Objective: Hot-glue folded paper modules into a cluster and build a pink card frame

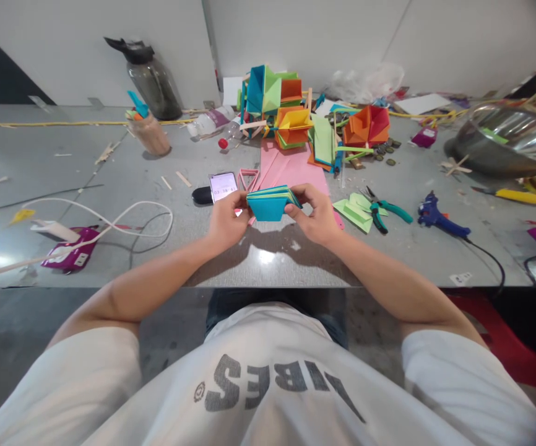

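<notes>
A stack of folded paper [268, 209], blue in front with green and yellow layers behind, is held up between both hands over the front of the table. My left hand [229, 218] pinches its left end. At its right end, my right hand [313, 214] has the thumb on the front and the fingers behind. Beyond the stack lies pink paper [296, 170]. A phone [224, 184] showing a timer is just past my left hand. To the right of my right hand are folded light green paper pieces [354, 212] and teal-handled pliers [379, 214].
Colourful folded-paper shapes [277, 99] are piled at the back. A blue glue gun [442, 217] and a metal bowl [509, 142] stand right. On the left are a white cable [124, 210], a purple power strip [70, 249], a jar of sticks [151, 135] and a dark bottle [154, 83].
</notes>
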{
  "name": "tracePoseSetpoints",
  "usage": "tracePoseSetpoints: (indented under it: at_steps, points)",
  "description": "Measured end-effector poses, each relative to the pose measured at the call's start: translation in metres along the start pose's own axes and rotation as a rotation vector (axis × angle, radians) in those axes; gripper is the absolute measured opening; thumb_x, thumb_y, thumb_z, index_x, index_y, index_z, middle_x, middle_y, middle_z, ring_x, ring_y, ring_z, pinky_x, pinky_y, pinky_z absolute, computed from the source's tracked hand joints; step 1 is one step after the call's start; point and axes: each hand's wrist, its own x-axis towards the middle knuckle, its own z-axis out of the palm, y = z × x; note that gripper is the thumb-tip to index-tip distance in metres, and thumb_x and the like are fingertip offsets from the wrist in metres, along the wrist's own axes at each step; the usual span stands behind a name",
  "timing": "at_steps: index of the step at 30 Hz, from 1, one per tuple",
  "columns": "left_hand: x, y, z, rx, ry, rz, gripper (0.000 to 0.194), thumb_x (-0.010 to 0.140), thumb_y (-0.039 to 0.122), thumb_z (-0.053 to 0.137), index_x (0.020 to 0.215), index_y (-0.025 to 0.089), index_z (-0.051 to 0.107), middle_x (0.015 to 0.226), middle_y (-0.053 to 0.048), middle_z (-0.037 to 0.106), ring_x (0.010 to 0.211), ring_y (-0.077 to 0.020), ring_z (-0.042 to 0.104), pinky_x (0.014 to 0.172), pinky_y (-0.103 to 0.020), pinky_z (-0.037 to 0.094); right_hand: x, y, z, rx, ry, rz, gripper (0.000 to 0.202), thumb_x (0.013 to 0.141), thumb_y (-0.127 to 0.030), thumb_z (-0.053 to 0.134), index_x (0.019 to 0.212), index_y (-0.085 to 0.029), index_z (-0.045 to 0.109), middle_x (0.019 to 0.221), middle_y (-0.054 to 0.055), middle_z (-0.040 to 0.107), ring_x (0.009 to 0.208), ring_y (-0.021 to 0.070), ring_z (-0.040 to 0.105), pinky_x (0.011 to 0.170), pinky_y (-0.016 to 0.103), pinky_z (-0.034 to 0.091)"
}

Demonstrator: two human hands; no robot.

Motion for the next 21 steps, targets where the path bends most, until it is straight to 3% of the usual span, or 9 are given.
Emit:
tracePoseSetpoints:
  at_steps: [3, 7, 14, 21]
  points:
    - [-0.004, 0.005, -0.001, 0.043, 0.030, 0.055, 0.029, 0.084, 0.017, 0.072, 0.110, 0.020, 0.086, 0.104, -0.006, 0.092, 0.099, -0.0238, 0.084, 0.097, -0.038, 0.067, -0.001, 0.001, 0.001, -0.023, 0.015, -0.032, 0.069, 0.093, -0.096, 0.080, 0.089, -0.029, 0.065, 0.085, 0.002, 0.072, 0.081, 0.0218, 0.060, 0.083, 0.043, 0.056]
    - [-0.009, 0.006, 0.003, 0.007, 0.099, 0.099, 0.025, 0.089, 0.024, 0.074, 0.111, 0.019, 0.086, 0.106, -0.007, 0.093, 0.100, -0.0240, 0.085, 0.095, -0.037, 0.066, -0.003, 0.003, 0.005, -0.019, 0.081, -0.113, 0.064, 0.099, -0.088, 0.078, 0.083, -0.030, 0.057, 0.078, 0.001, 0.062, 0.076, 0.0215, 0.052, 0.078, 0.043, 0.049]
    - [-0.011, 0.010, 0.001, 0.063, 0.127, 0.034, 0.014, 0.084, 0.016, 0.070, 0.092, 0.022, 0.080, 0.088, -0.001, 0.087, 0.087, -0.0211, 0.078, 0.084, -0.034, 0.061, -0.011, 0.002, 0.014, -0.007, 0.134, -0.086, 0.064, 0.097, -0.088, 0.077, 0.082, -0.031, 0.056, 0.077, 0.001, 0.059, 0.078, 0.0239, 0.053, 0.078, 0.045, 0.048]
    - [-0.014, 0.016, -0.002, 0.063, 0.089, 0.060, 0.011, 0.092, 0.029, 0.076, 0.097, 0.023, 0.083, 0.092, -0.003, 0.089, 0.090, -0.0228, 0.082, 0.088, -0.038, 0.064, -0.009, -0.001, 0.008, 0.004, 0.146, -0.091, 0.070, 0.096, -0.097, 0.076, 0.085, -0.031, 0.059, 0.080, 0.002, 0.059, 0.079, 0.0237, 0.053, 0.079, 0.045, 0.049]
